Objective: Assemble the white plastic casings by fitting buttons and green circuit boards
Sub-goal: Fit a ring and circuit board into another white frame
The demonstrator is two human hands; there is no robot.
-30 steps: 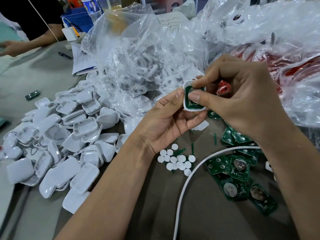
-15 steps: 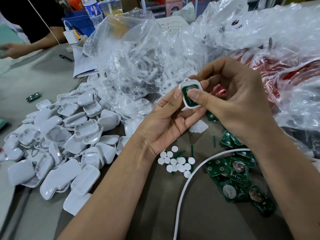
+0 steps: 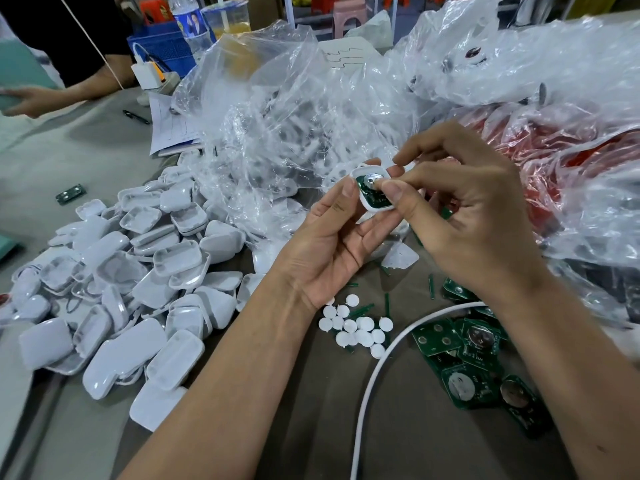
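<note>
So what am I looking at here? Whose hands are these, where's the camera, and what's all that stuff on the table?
No machine here: a person wears a camera on the head, looking down at their own hands. The left hand holds a white casing with a green circuit board in it; the right hand presses on the board with thumb and fingertips. On the table lie a heap of empty white casings, small round white buttons, loose green boards and a white cable. Behind are clear plastic bags of parts. Another person's arm shows at the far left.
</note>
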